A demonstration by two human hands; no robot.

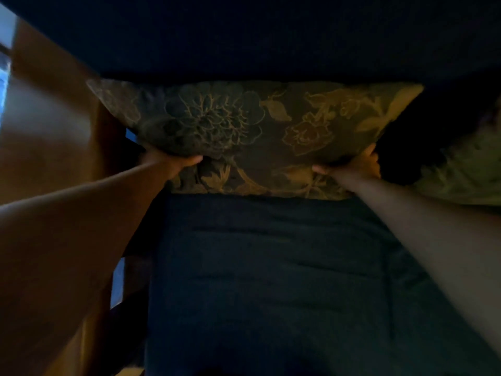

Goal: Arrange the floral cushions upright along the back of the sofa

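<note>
In the dim head view, the floral cushion (pixel 252 126) stood against the dark sofa back (pixel 244 36), at the far edge of the seat (pixel 257 267). The left hand (pixel 168 161) and right hand (pixel 355 165) each clasped a lower side. Another cushion (pixel 466 172) lay right.

Both forearms bare to frame edge, no sleeves, watch or bands visible; left hand (pixel 173 162) and right hand (pixel 357 165) ungloved, no rings discernible in dim light, fingers (pixel 193 159) mostly hidden, detail too dark.
</note>
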